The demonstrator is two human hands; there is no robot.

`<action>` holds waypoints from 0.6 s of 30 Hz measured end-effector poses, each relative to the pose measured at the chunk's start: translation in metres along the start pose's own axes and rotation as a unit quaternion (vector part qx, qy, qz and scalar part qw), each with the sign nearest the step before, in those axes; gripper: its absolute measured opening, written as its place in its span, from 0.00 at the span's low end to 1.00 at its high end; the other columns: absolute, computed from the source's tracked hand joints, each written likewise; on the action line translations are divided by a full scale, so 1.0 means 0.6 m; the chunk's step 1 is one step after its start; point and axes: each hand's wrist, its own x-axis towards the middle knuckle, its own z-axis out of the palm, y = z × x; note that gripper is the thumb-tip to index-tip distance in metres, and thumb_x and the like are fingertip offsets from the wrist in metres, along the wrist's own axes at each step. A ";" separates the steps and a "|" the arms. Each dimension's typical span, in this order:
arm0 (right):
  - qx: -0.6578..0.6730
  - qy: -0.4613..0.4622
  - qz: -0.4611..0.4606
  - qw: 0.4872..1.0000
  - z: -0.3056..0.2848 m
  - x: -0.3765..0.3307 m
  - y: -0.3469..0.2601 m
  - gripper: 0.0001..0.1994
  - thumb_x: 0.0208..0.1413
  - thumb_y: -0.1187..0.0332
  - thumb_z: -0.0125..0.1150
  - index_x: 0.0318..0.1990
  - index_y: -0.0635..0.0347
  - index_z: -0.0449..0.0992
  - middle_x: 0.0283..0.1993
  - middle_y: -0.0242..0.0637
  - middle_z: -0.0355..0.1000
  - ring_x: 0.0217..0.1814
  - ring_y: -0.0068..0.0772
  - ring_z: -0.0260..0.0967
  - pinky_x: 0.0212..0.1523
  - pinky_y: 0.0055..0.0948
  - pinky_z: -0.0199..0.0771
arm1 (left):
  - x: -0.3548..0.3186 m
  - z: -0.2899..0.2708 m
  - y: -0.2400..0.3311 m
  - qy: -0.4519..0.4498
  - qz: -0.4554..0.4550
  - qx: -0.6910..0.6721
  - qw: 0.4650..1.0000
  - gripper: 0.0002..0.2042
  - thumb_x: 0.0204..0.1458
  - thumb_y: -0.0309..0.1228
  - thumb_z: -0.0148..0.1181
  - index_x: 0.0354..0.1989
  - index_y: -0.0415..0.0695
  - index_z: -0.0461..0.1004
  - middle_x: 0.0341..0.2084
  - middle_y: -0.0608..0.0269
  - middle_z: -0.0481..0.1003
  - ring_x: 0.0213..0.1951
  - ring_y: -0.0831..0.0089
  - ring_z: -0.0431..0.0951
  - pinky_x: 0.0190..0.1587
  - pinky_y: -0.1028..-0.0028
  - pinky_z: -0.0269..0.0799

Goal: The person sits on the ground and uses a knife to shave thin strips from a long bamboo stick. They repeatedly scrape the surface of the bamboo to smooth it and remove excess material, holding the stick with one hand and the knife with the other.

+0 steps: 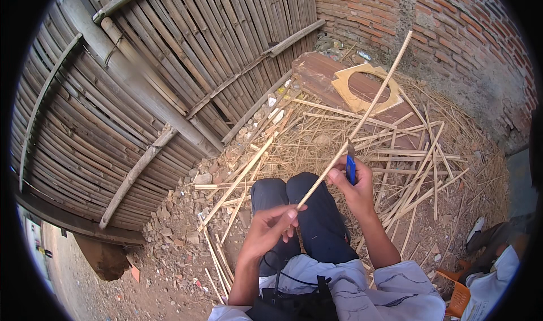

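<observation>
Bamboo strip (362,117): one | left hand (270,228) fingers pinch its end | right hand (357,186) grips strip and one blue knife (350,168)

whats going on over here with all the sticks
A person sits on the ground, knees drawn up, holding a long bamboo strip slanting up and away. The left hand pinches its near end, while the right hand grips a blue-handled knife against the strip. A heap of strips and shavings lies in front, beside a bamboo fence and a brick wall.
</observation>
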 end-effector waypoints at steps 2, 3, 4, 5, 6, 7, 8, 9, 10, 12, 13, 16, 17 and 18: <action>-0.003 0.008 -0.012 1.000 0.000 -0.006 0.002 0.13 0.65 0.64 0.72 0.45 0.66 0.81 0.36 0.33 0.80 0.36 0.20 0.78 0.39 0.23 0.77 | 0.002 0.002 0.003 0.010 -0.002 -0.012 1.000 0.14 0.71 0.32 0.62 0.56 0.36 0.84 0.28 0.68 0.77 0.25 0.84 0.72 0.25 0.82 0.65; -0.004 0.012 -0.018 1.000 0.001 -0.010 0.003 0.13 0.65 0.63 0.72 0.45 0.67 0.80 0.36 0.33 0.80 0.36 0.21 0.78 0.39 0.24 0.77 | 0.002 0.003 0.001 0.019 0.022 -0.008 1.000 0.14 0.71 0.32 0.62 0.56 0.36 0.84 0.28 0.68 0.77 0.25 0.85 0.71 0.25 0.82 0.63; -0.023 -0.002 -0.053 0.998 -0.002 -0.014 0.006 0.14 0.65 0.62 0.71 0.45 0.66 0.80 0.35 0.34 0.80 0.35 0.23 0.79 0.38 0.25 0.77 | 0.002 0.006 -0.002 0.029 0.045 -0.005 0.999 0.13 0.70 0.32 0.63 0.55 0.36 0.85 0.28 0.68 0.77 0.24 0.85 0.70 0.25 0.82 0.61; -0.043 -0.015 -0.087 0.995 -0.006 -0.018 0.009 0.15 0.65 0.61 0.71 0.45 0.66 0.80 0.34 0.35 0.80 0.34 0.25 0.79 0.37 0.26 0.77 | 0.002 0.009 -0.003 0.038 0.069 -0.002 0.997 0.13 0.70 0.32 0.64 0.54 0.36 0.85 0.28 0.68 0.77 0.24 0.86 0.69 0.24 0.83 0.59; -0.061 -0.029 -0.121 0.990 -0.009 -0.023 0.011 0.16 0.65 0.59 0.71 0.45 0.66 0.80 0.34 0.37 0.80 0.33 0.27 0.80 0.36 0.27 0.77 | 0.002 0.012 -0.004 0.051 0.076 0.008 0.996 0.13 0.70 0.32 0.64 0.54 0.36 0.85 0.28 0.69 0.77 0.24 0.86 0.69 0.24 0.83 0.59; -0.136 -0.037 -0.146 0.979 -0.011 -0.030 0.009 0.16 0.65 0.59 0.71 0.45 0.65 0.80 0.33 0.38 0.80 0.32 0.30 0.80 0.35 0.28 0.77 | 0.001 0.016 -0.003 0.063 0.084 0.018 0.994 0.13 0.70 0.32 0.64 0.54 0.36 0.85 0.29 0.69 0.77 0.24 0.86 0.69 0.24 0.83 0.59; -0.210 -0.044 -0.170 0.962 -0.011 -0.039 0.002 0.16 0.65 0.58 0.70 0.45 0.65 0.80 0.33 0.40 0.80 0.31 0.33 0.80 0.33 0.29 0.77 | -0.001 0.018 -0.001 0.075 0.092 0.028 0.993 0.13 0.70 0.32 0.64 0.54 0.36 0.85 0.29 0.69 0.77 0.24 0.86 0.69 0.24 0.83 0.59; -0.284 -0.050 -0.193 0.938 -0.013 -0.045 -0.003 0.16 0.65 0.58 0.70 0.45 0.65 0.80 0.33 0.42 0.79 0.29 0.36 0.80 0.32 0.30 0.77 | -0.002 0.020 0.002 0.083 0.095 0.039 0.991 0.13 0.69 0.31 0.65 0.54 0.36 0.85 0.29 0.68 0.77 0.26 0.86 0.70 0.26 0.82 0.60; -0.297 -0.058 -0.224 0.926 -0.013 -0.048 0.006 0.16 0.63 0.57 0.72 0.43 0.62 0.81 0.31 0.41 0.79 0.26 0.40 0.78 0.28 0.32 0.75 | -0.003 0.022 0.006 0.091 0.098 0.050 0.990 0.12 0.68 0.30 0.66 0.54 0.37 0.85 0.29 0.68 0.77 0.27 0.85 0.71 0.28 0.81 0.62; -0.333 -0.070 -0.266 0.902 -0.011 -0.048 0.007 0.17 0.62 0.55 0.73 0.42 0.61 0.82 0.30 0.40 0.79 0.25 0.39 0.78 0.26 0.33 0.75 | -0.005 0.026 0.008 0.104 0.119 0.074 0.985 0.12 0.67 0.29 0.68 0.54 0.37 0.85 0.29 0.67 0.78 0.29 0.85 0.72 0.30 0.80 0.64; -0.350 -0.076 -0.286 0.889 -0.010 -0.048 0.008 0.17 0.62 0.54 0.74 0.41 0.61 0.82 0.30 0.39 0.79 0.25 0.38 0.77 0.25 0.33 0.74 | -0.006 0.030 0.007 0.108 0.136 0.086 0.981 0.12 0.66 0.29 0.69 0.53 0.37 0.85 0.29 0.67 0.78 0.30 0.84 0.72 0.31 0.80 0.64; -0.345 -0.073 -0.313 0.882 -0.005 -0.050 0.007 0.16 0.60 0.54 0.75 0.40 0.58 0.84 0.27 0.34 0.77 0.22 0.34 0.75 0.23 0.32 0.71 | -0.009 0.040 0.006 0.123 0.155 0.097 0.975 0.12 0.65 0.28 0.70 0.53 0.36 0.86 0.29 0.67 0.78 0.31 0.84 0.72 0.32 0.80 0.65; -0.346 -0.077 -0.321 0.878 -0.004 -0.050 0.006 0.16 0.60 0.54 0.75 0.41 0.58 0.84 0.26 0.33 0.76 0.22 0.34 0.74 0.22 0.32 0.70 | -0.011 0.043 0.007 0.128 0.156 0.096 0.975 0.12 0.64 0.28 0.70 0.53 0.36 0.86 0.29 0.67 0.78 0.31 0.84 0.72 0.32 0.79 0.65; -0.347 -0.075 -0.326 0.876 -0.004 -0.050 0.007 0.16 0.60 0.54 0.75 0.41 0.57 0.84 0.26 0.33 0.76 0.21 0.33 0.73 0.22 0.31 0.69 | -0.011 0.045 0.009 0.123 0.156 0.094 0.976 0.12 0.65 0.28 0.70 0.53 0.36 0.86 0.28 0.67 0.77 0.31 0.84 0.72 0.32 0.79 0.64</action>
